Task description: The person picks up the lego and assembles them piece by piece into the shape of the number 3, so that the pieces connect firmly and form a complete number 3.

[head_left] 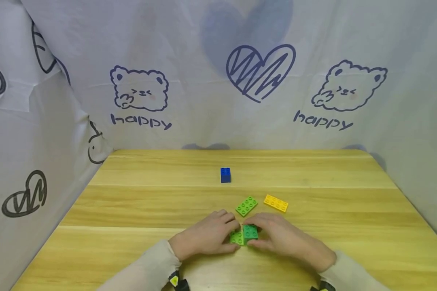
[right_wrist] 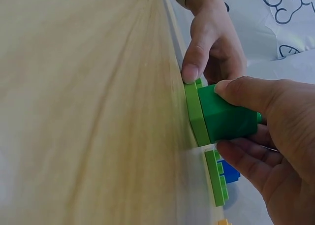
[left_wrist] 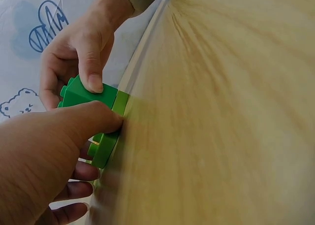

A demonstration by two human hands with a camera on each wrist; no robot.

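Lower centre of frame, right hand [head_left: 279,235] pinches green block [head_left: 250,232] by its sides, left hand [head_left: 208,235] grips edges of lime plate [head_left: 236,238] beneath; both probably light, stiff, sturdy, best held by side walls.

Cream sleeves [head_left: 145,264] and black wrist gear [head_left: 182,285] with yellow patches [head_left: 174,280] are worn.

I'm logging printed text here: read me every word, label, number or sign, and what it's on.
"happy": white cloth, under the left bear.
"happy": same cloth, under the right bear.
Partial mark at the cloth's left fold: unreadable.
Bricks, wrist straps: no readable text.
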